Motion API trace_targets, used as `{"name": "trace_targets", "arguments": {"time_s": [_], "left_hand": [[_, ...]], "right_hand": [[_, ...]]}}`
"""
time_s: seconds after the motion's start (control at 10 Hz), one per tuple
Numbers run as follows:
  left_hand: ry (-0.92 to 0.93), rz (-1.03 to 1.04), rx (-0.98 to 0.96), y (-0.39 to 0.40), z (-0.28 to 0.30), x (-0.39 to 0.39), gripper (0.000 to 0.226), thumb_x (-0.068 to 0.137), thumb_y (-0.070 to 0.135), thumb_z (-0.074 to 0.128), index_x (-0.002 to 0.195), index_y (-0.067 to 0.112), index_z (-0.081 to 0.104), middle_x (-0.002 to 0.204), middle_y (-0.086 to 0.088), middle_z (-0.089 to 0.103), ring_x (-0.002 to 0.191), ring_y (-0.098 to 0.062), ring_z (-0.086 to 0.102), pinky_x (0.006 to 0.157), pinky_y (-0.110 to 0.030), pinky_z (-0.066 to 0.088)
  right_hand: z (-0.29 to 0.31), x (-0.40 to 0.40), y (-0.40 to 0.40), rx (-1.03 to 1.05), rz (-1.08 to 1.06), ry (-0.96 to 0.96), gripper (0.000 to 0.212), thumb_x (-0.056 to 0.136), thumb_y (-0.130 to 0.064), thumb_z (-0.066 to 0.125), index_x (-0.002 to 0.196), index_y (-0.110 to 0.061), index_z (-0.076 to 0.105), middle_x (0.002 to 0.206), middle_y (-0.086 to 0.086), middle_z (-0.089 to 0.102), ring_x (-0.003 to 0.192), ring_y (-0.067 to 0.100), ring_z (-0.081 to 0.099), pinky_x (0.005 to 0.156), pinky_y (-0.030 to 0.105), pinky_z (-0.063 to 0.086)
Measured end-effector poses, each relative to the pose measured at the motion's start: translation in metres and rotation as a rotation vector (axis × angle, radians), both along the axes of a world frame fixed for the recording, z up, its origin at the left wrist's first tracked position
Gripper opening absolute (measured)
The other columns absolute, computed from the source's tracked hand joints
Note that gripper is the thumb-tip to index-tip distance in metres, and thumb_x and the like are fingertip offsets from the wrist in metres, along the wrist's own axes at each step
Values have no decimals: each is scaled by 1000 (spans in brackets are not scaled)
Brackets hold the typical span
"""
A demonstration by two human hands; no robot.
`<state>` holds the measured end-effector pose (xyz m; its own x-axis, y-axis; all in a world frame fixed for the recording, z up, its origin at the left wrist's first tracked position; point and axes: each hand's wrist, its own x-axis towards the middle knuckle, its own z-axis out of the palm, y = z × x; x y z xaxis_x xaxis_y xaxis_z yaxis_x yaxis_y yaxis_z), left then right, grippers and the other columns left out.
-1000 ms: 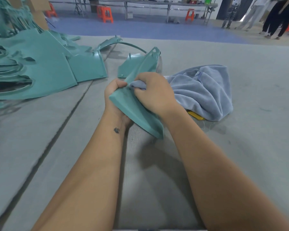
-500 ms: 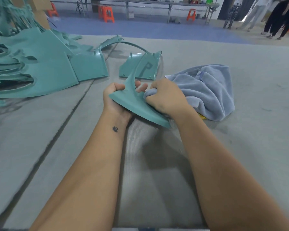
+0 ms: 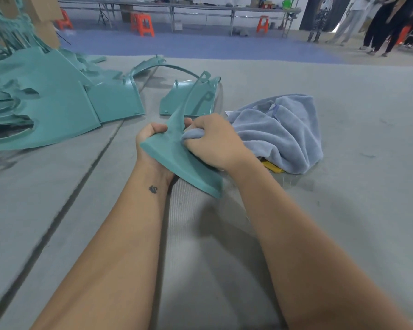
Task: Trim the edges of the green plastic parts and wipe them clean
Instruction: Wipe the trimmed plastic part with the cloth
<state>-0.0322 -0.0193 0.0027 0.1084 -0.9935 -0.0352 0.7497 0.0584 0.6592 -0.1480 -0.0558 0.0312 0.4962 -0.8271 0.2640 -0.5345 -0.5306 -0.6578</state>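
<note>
Grey table (image 3: 343,210), unlabelled green part (image 3: 177,158), blue cloth (image 3: 284,132).

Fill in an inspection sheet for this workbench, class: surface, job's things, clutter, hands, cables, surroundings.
Surface: grey felt-like table, dark seam running down its left side.
Job's things: held green part; blue towel; stacked green parts; another green part behind the hands.
Clutter: yellow object under the towel.
Hands: left hand grips the held part; right hand presses a bunched towel corner on it.
Cables: nothing seen.
Surroundings: orange stools, long tables, people standing far right.
</note>
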Motion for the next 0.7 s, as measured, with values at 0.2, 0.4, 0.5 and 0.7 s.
{"name": "trace_targets", "arguments": {"time_s": [0.2, 0.4, 0.5, 0.7], "left_hand": [[39, 37, -4, -1, -1, -2, 39, 61, 23, 41, 92, 2, 52, 92, -19, 60, 82, -32, 61, 75, -38, 51], [91, 68, 47, -2, -2, -2, 42, 65, 23, 40, 98, 1, 54, 92, -20, 63, 85, -32, 58, 86, -41, 47], [21, 60, 25, -3, -3, 1, 49, 65, 29, 43, 103, 0, 57, 88, -16, 61, 83, -30, 57, 88, -39, 45], [-81, 131, 103, -17, -10, 23, 69, 82, 38, 44, 138, -1, 45, 113, -16, 54, 105, -33, 53, 109, -49, 34]], "right_hand": [[-8, 0, -5, -193, -211, 280, 13, 89, -17, 48, 81, -14, 58, 79, 2, 61, 73, 23, 58, 58, 32, 40], [7, -12, -7, -21, -133, 376, 16, 84, -14, 51, 69, -12, 48, 64, 3, 54, 60, 22, 52, 49, 26, 36], [19, -32, -10, 215, -51, 437, 14, 70, -9, 58, 58, -7, 50, 47, 7, 48, 45, 22, 41, 43, 20, 31], [31, -37, -9, 331, 54, 18, 16, 73, -15, 61, 60, -11, 52, 44, 7, 37, 41, 20, 33, 40, 21, 30]]}}
